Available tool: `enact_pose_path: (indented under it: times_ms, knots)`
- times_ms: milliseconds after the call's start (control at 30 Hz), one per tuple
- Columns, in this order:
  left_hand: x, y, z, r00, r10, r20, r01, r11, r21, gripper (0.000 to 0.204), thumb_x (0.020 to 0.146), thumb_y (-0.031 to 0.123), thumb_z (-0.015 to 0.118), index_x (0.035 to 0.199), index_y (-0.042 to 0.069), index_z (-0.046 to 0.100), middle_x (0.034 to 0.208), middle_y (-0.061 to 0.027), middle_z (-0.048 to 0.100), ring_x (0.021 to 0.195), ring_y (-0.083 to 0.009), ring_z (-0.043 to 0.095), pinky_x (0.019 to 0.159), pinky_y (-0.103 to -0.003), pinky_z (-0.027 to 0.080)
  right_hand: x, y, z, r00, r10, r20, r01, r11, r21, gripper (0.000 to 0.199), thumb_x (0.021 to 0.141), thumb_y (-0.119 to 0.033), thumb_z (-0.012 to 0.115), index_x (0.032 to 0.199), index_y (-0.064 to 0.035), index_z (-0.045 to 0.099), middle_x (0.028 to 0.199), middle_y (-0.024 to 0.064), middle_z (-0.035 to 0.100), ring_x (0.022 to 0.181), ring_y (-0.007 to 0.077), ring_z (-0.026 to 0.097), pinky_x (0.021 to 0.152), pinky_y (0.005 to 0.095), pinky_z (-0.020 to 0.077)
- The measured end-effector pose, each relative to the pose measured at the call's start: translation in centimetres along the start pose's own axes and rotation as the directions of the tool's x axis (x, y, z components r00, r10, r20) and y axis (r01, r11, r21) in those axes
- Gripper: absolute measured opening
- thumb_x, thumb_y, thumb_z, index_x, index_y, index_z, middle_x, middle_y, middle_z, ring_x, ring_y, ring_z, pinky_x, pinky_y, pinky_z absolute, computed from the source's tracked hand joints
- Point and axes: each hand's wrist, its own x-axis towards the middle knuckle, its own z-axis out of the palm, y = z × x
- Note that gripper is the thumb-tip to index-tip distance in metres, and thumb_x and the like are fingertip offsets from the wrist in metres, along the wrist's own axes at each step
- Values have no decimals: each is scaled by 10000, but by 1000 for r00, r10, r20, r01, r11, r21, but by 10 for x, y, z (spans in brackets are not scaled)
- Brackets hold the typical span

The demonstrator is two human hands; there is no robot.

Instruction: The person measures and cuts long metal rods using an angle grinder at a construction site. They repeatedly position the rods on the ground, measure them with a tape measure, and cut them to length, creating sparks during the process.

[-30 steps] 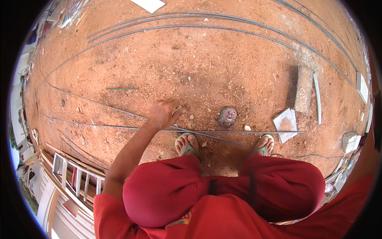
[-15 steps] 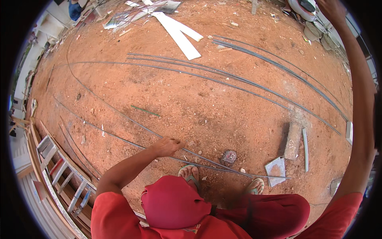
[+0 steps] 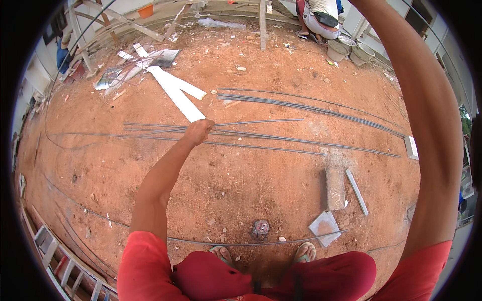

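Observation:
My left hand [image 3: 200, 132] is closed around a thin steel rod [image 3: 256, 122], held out ahead of me over the ground. One end of the rod points right; the other side runs left and curves up in a wide loop past the top edge. Beneath my hand, several similar steel rods [image 3: 281, 137] lie on the red dirt. My right arm [image 3: 419, 75] is raised along the right side, and its hand is beyond the top edge. Near my sandalled feet another rod [image 3: 211, 243] rests across the ground, one end over a grey tile [image 3: 325, 228].
A concrete block [image 3: 335, 188], a grey strip [image 3: 356, 192] and a small roundish object [image 3: 260, 229] lie ahead of my feet. White boards [image 3: 175, 95] and more rods [image 3: 301, 104] are farther off. A ladder [image 3: 65, 268] lies lower left. A person crouches near buckets [image 3: 346, 48].
My left hand has moved forward with the rod, away from my feet. My right hand has gone out past the top edge. The view has tilted farther ahead.

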Motion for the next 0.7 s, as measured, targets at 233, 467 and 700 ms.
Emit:
enact_pose_path:
  times_ms: [233, 467, 700]
  knots:
    - [41, 30, 54, 850, -451, -271, 371, 879, -301, 377, 949, 240, 719, 1253, 20, 687, 1374, -222, 552, 1284, -364, 567, 1033, -485, 473, -43, 5, -8, 1000, -22, 10, 21, 997, 69, 642, 890, -543, 756, 552, -52, 517, 474, 76, 469, 447, 247, 436, 502, 429, 375]
    - [-105, 50, -5, 741, -639, -204, 94, 400, -912, 465, 1102, 367, 483, 1175, -44, 689, 1191, -186, 690, 1090, -277, 676, 938, -411, 547, -134, 0, -11, 993, -112, 45, 101, 977, 186, 476, 886, -561, 761, 805, -93, 725, 617, 14, 626, 515, 122, 554, 500, 317, 433]
    - [-347, -5, -193, 35, -921, -388, -233, 370, -899, 785, 1078, 595, 299, 1460, -84, 397, 1438, -329, 480, 1328, -429, 530, 1089, -571, 506, -231, -35, -37, 984, -12, 180, -49, 942, 331, 415, 787, -442, 871, 721, -97, 651, 597, -11, 536, 500, 127, 489, 466, 334, 373]
